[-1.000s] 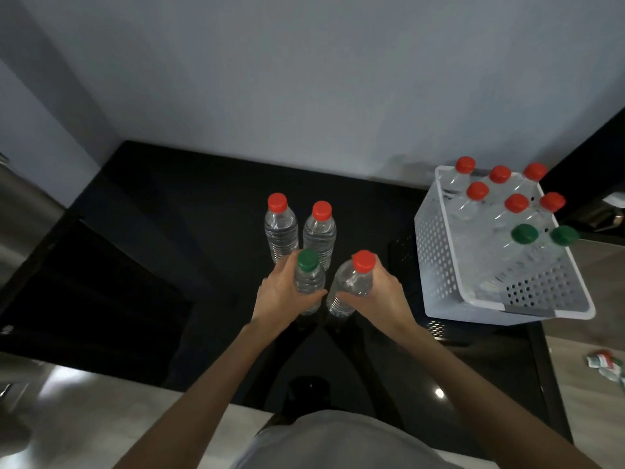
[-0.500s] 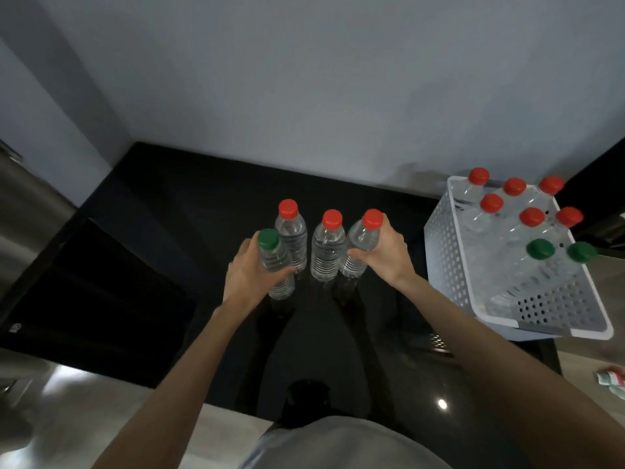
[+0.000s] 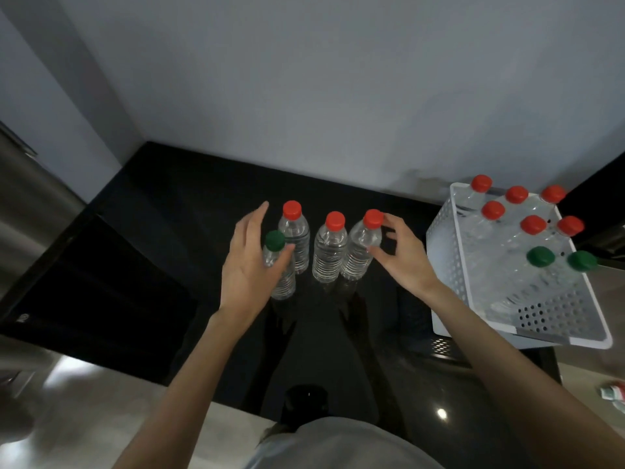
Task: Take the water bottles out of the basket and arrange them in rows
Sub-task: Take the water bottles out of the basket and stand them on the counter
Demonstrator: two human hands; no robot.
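Note:
Three clear red-capped water bottles stand in a row on the black counter [image 3: 189, 211]: the left one [image 3: 295, 238], the middle one [image 3: 329, 252] and the right one [image 3: 360, 252]. A green-capped bottle [image 3: 279, 269] stands just in front of the left one. My left hand [image 3: 248, 265] is spread beside the green-capped bottle, with the thumb near its side. My right hand [image 3: 402, 253] hovers with fingers apart at the right bottle, gripping nothing. The white perforated basket [image 3: 446, 265] on the right holds several upright bottles, most red-capped, two green-capped.
A grey wall runs behind the counter. A steel appliance [image 3: 30, 204] stands at the far left. The counter's pale front edge [image 3: 101, 401] lies near my body. A small red and green wrapper [image 3: 614, 392] lies at the lower right.
Both hands have let go of their bottles. The green-capped bottle now stands in front of the left red-capped one, and the red-capped bottle stands at the row's right end.

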